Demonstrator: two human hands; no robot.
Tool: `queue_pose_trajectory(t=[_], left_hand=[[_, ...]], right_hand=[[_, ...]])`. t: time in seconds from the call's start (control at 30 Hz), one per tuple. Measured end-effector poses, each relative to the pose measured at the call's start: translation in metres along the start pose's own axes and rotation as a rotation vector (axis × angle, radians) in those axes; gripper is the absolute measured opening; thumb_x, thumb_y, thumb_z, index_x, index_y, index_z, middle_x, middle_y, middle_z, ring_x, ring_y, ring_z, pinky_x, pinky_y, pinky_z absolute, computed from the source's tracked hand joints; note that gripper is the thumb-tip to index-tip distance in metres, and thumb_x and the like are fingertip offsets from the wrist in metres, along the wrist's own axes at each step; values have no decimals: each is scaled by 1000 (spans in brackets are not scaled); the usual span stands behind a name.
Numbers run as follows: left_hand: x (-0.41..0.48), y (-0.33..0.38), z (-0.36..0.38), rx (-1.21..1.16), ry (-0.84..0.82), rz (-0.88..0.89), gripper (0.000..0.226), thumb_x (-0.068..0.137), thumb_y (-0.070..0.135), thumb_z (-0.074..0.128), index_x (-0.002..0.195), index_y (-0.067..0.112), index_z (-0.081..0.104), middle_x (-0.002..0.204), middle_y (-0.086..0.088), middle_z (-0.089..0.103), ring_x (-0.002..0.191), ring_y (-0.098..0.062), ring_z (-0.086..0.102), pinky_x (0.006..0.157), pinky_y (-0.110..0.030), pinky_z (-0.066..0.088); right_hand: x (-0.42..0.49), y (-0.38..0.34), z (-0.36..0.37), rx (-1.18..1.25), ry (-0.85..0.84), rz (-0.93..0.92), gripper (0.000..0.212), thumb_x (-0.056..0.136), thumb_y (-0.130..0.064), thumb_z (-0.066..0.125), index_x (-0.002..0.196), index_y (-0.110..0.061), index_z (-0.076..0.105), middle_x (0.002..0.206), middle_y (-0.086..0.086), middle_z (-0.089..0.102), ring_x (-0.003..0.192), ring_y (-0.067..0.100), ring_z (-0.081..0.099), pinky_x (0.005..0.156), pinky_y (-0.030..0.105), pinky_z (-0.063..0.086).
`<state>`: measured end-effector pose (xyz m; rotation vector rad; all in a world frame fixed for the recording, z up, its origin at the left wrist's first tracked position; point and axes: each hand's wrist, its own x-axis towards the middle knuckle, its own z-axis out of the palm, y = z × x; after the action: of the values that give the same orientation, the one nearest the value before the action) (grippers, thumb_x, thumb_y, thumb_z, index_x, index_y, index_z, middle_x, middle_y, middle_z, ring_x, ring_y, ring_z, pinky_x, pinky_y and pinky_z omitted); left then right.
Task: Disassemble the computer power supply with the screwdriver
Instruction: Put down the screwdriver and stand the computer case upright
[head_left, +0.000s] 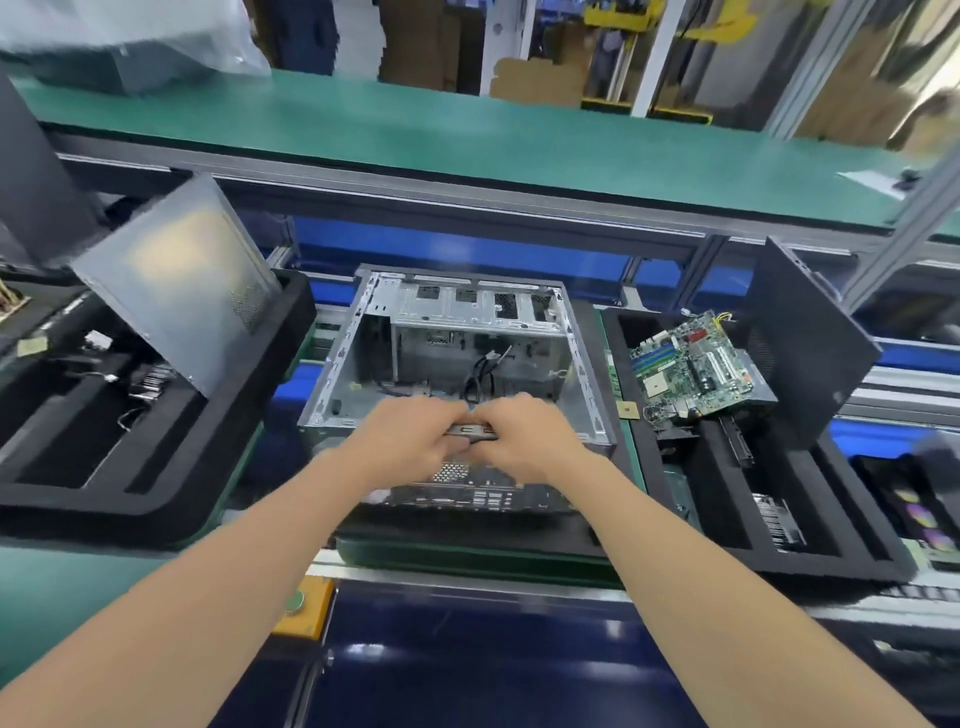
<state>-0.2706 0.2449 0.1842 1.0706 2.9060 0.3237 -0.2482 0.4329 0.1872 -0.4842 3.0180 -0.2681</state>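
**Metal strip (470, 431) gripped at the open computer case (457, 332)**

The case lies at the frame's centre on a black tray (467, 535). At its near edge, the left hand (410, 441) and right hand (530, 441) both pinch the strip. A circuit board (691, 364) lies at right.

Silver-grey metal computer case (457, 358) sits between black foam trays (156, 467); green circuit board (691, 364) at right; teal-green tabletop (415, 130) beyond.
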Motion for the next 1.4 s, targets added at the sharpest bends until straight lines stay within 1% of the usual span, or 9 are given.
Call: queue_pose_trajectory(t=[0.13,0.3,0.53,0.67,0.87,0.97,1.07,1.17,1.4], left_hand=[[18,-14,-47,58,131,27,21,101,48,51,108,31,60,94,10,70,90,-21,67,68,-37,47],[40,-24,-87,48,310,18,21,102,44,49,105,31,65,89,9,72,86,-21,66,65,-35,40],[85,-39,-120,-42,479,21,21,104,28,52,99,23,72,76,10,66,80,-20,57,88,-43,36],[110,-48,-144,-324,639,15,24,97,3,58,104,21,73,99,11,72,100,-14,59,103,-46,35],[144,-59,-155,-277,830,-161,21,93,3,64,110,14,67,112,0,58,112,-21,55,104,-49,38],[158,-55,-147,-243,919,-278,12,97,11,64,109,12,62,112,-3,54,98,-16,52,99,-50,41],[168,-49,-138,-180,874,-314,19,100,16,56,119,14,59,125,-1,54,104,-20,55,97,-44,44],[181,-46,-133,-111,695,-377,49,106,32,45,152,18,42,165,-3,33,152,-24,30,117,-43,33],[209,-58,-139,-37,553,-397,64,107,51,24,164,23,16,174,2,6,160,-17,2,129,-43,14]], right_hand=[[19,-5,-47,91,88,62,41,82,-62,71,70,-30,49,71,-14,53,72,17,54,58,33,35],[50,-8,-101,224,95,100,36,75,-56,79,67,-27,61,66,-5,63,64,18,59,54,34,40],[97,5,-153,360,56,139,44,73,-46,80,69,-5,65,56,-4,46,54,15,37,53,30,31],[124,23,-185,446,-17,107,53,82,-42,82,52,-16,46,54,-4,33,50,14,28,55,32,23],[164,53,-215,408,45,21,44,87,-45,79,76,-3,74,65,2,55,61,18,45,59,33,36],[181,71,-224,372,164,50,35,78,-57,82,80,-22,81,78,-8,75,81,16,68,74,36,55],[192,86,-229,239,273,127,48,68,-81,74,77,-34,77,73,-14,72,79,11,66,65,32,53],[201,93,-228,90,359,174,60,72,-90,60,73,-32,75,62,-11,66,67,13,63,55,26,41],[205,136,-256,398,453,151,55,105,-56,41,95,-21,82,70,-7,75,67,11,68,78,30,56]])
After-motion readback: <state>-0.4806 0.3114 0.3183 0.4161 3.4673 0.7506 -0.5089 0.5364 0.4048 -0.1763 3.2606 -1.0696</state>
